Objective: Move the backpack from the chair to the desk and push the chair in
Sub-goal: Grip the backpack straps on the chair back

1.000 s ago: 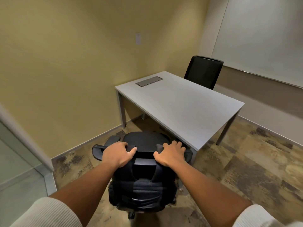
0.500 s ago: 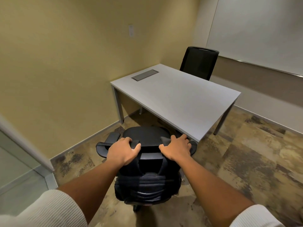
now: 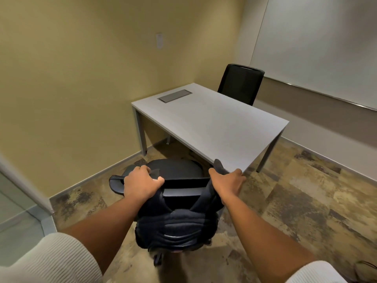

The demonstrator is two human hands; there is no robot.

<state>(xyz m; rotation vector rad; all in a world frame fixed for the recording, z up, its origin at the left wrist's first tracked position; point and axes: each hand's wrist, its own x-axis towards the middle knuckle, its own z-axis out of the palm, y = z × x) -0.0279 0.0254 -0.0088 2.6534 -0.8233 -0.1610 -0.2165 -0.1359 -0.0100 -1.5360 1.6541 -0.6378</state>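
Observation:
A black backpack (image 3: 175,227) hangs against the back of a black office chair (image 3: 173,169), its padded panel facing me. My left hand (image 3: 140,184) is closed on the left shoulder strap near the chair's top bar. Gripping the right strap is my right hand (image 3: 226,183), and the strap's end sticks up above the fingers. The two straps are spread apart. The chair's seat points at the grey desk (image 3: 214,123), just short of its near edge. A left armrest shows beside my left hand; the chair's base is mostly hidden by the backpack.
A second black chair (image 3: 240,84) stands behind the desk by the whiteboard wall (image 3: 318,48). A grey cable lid (image 3: 174,96) is set into the desk's far-left end. A yellow wall runs along the left, with a glass partition (image 3: 18,211) at the near left.
Both hands have moved apart and now grip the straps, pulling them outward. The right hand has shifted right, close to the desk's near corner.

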